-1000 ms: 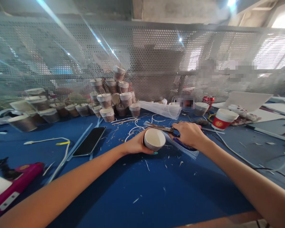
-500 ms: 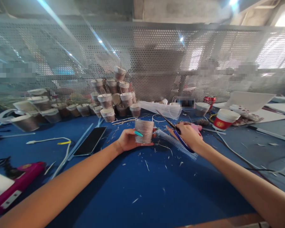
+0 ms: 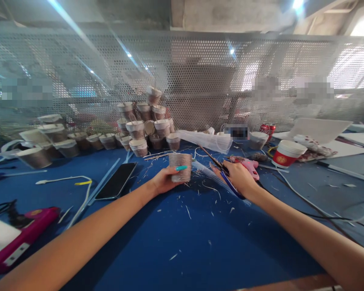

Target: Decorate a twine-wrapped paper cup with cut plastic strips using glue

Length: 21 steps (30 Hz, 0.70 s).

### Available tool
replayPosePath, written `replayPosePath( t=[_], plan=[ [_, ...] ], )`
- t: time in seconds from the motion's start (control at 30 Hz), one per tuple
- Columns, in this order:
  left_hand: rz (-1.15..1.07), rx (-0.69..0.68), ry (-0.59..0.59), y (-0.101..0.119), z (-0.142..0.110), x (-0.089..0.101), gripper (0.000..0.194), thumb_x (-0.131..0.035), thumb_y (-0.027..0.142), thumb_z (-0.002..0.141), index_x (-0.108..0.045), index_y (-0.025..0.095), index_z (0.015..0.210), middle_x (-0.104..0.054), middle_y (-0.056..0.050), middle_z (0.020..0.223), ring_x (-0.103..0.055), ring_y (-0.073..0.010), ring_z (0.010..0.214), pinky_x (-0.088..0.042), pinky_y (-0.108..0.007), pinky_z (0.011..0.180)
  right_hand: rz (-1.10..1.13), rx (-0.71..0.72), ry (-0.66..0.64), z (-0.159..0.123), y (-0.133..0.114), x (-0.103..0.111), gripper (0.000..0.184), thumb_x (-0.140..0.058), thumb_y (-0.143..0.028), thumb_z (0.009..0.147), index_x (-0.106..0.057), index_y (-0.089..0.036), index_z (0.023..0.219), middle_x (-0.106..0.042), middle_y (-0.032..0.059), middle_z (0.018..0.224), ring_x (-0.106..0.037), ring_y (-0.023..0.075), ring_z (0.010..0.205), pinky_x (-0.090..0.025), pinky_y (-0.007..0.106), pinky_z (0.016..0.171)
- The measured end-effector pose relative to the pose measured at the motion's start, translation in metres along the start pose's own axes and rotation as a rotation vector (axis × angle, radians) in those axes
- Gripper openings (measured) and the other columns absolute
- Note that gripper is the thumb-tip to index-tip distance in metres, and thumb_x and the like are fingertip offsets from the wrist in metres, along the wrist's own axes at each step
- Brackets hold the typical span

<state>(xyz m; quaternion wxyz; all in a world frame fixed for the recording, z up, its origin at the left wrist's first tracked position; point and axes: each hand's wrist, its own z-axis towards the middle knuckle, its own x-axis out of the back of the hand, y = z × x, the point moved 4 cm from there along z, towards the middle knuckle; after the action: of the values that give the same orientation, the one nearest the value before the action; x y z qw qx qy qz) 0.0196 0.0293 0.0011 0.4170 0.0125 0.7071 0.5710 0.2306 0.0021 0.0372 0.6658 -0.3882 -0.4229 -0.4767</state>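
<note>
My left hand (image 3: 165, 178) is closed around a cord-wrapped cup (image 3: 182, 161), its thumb with a turquoise nail lying across the front. The cup is held a little above the blue table, near the middle of the view. On the right, my right hand (image 3: 239, 176) grips scissors with blue handles (image 3: 230, 185); their dark blades point up and left, apart from the cup. Beneath and beside that hand lies a bundle of clear glue sticks or strips (image 3: 210, 173). Just beyond it is a pink glue gun (image 3: 251, 166), partly hidden by the hand.
Wrapped cups are stacked at the back (image 3: 138, 147) and left (image 3: 36, 157). A phone (image 3: 117, 181) lies left of my left hand, a magenta power strip (image 3: 27, 236) at the near left. Red-and-white paper cups (image 3: 286, 155) stand right. Cables and white scraps lie about.
The left hand has turned the cup slightly, and its thumb now reaches further across the front. The right hand with the scissors has shifted slightly left and down.
</note>
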Motion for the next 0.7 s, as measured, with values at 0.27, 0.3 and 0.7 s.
replayPosePath(
  t=[0.27, 0.3, 0.7],
  plan=[
    [0.073, -0.128, 0.090, 0.002, 0.000, -0.003, 0.043, -0.066, 0.015, 0.062, -0.055, 0.018, 0.104, -0.066, -0.006, 0.098, -0.062, -0.0208, 0.084, -0.048, -0.037, 0.075, 0.058, -0.011, -0.005, -0.001, -0.001, -0.008, 0.041, -0.033, -0.051, 0.085, -0.055, -0.019, 0.073, -0.066, 0.0080, 0.073, -0.062, 0.0209, 0.071, -0.033, 0.025, 0.056],
    [0.053, -0.122, 0.120, 0.002, 0.001, 0.000, 0.040, -0.066, 0.017, 0.063, -0.056, 0.018, 0.102, -0.066, -0.005, 0.095, -0.062, -0.0204, 0.083, -0.048, -0.037, 0.074, 0.059, -0.010, -0.005, -0.001, -0.001, -0.009, 0.040, -0.033, -0.051, 0.085, -0.055, -0.019, 0.073, -0.066, 0.0081, 0.073, -0.062, 0.0209, 0.070, -0.033, 0.025, 0.056],
    [0.050, -0.191, 0.258, 0.003, 0.004, 0.001, 0.030, -0.066, 0.010, 0.056, -0.062, 0.012, 0.086, -0.069, -0.005, 0.080, -0.063, -0.0192, 0.075, -0.045, -0.036, 0.079, 0.072, -0.018, 0.014, -0.001, -0.001, -0.009, 0.040, -0.033, -0.050, 0.085, -0.054, -0.018, 0.072, -0.066, 0.0089, 0.073, -0.062, 0.0210, 0.070, -0.031, 0.025, 0.056]
  ],
)
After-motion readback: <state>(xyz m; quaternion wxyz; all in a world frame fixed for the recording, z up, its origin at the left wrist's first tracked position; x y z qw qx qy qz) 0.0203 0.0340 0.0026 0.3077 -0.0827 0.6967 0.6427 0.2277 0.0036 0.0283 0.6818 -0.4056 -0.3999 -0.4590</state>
